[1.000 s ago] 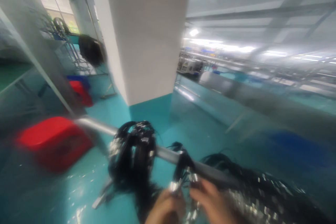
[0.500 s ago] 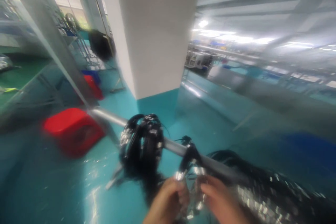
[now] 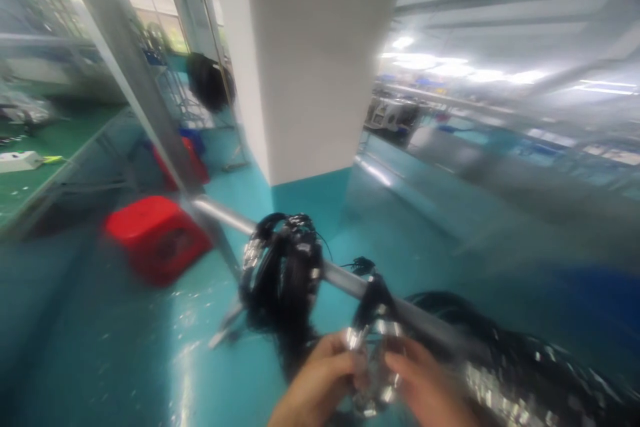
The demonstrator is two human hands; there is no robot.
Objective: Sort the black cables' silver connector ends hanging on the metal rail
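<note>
A metal rail crosses low in the picture, and a small bundle of black cables with shiny silvery parts hangs over it. My left hand is closed on the left side of this bundle, thumb and fingers at the silvery part. On its right side my right hand grips the same bundle. Blur hides the exact fingertips. Left of the hands, a thicker coil of black cables hangs on the rail. A long row of black cables with silvery bits lies along the rail at the right.
A red plastic stool stands on the glossy teal floor at left. A slanting metal post joins the rail's far end. Beyond the rail rises a white pillar. A green-topped table is far left.
The view has turned slightly left, so the pillar, stool and rail appear further right. Both hands stay on the cable bundle, with the fingers a little higher on the silvery part.
</note>
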